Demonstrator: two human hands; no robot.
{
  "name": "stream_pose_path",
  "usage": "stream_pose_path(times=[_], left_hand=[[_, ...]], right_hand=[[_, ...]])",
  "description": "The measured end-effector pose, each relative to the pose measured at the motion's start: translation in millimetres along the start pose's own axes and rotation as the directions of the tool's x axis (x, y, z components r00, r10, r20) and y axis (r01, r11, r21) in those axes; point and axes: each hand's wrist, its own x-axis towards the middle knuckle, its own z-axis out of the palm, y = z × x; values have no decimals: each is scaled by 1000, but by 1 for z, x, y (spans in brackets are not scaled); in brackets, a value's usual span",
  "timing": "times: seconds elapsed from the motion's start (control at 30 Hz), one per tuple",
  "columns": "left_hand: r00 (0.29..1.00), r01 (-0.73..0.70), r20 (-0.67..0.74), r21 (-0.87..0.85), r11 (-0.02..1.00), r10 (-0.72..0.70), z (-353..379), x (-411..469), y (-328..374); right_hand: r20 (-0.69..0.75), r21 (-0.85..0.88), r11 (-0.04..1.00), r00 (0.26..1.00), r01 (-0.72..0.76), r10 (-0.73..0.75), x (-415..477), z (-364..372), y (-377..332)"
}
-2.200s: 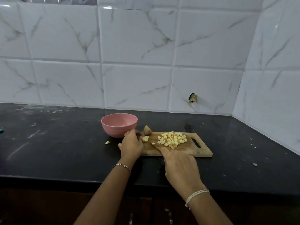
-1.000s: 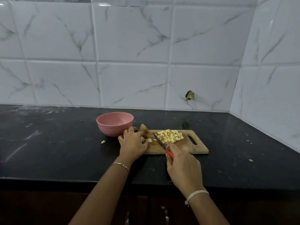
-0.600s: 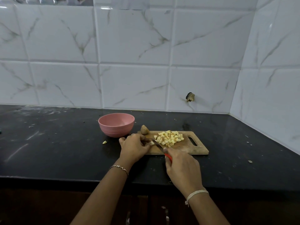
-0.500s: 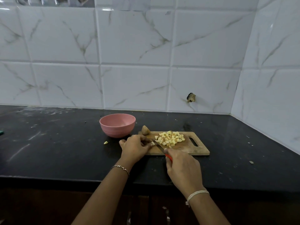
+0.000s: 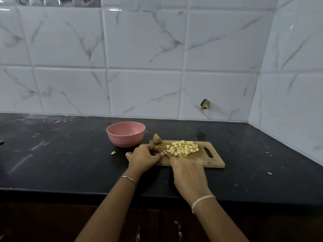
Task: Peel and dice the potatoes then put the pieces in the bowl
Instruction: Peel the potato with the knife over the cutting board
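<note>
A wooden cutting board [image 5: 212, 161] lies on the black counter, with a heap of diced potato pieces [image 5: 183, 148] in its middle. A brown unpeeled potato chunk [image 5: 156, 139] sits at the board's far left corner. My left hand [image 5: 144, 157] pinches a small potato piece [image 5: 162, 154] at the board's left end. My right hand [image 5: 187, 173] grips a knife [image 5: 165, 153], whose blade lies against that piece; the handle is hidden in my fist. The pink bowl [image 5: 125, 134] stands just left of the board and looks empty.
One stray potato bit [image 5: 113, 152] lies on the black counter [image 5: 61, 154] in front of the bowl. Small scraps [image 5: 269, 173] dot the counter at the right. Tiled walls close the back and right side. A green object [image 5: 1, 142] shows at the far left edge.
My right hand has lowered the knife from above the board onto the piece that my left hand holds. The red handle has slipped out of sight inside my fist.
</note>
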Motion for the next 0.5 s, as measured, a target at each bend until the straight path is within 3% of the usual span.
stream_pose_path(times=[0.17,0.5], left_hand=[[1000,13,3,-20,1000,-13,-1,-2,0],[996,-82,-41,38,996,83,2,2,3]], right_hand=[[-11,-12,1000,1000,9,-9,2,2,-6],[-95,128,976,978,-175,188,-9,12,1]])
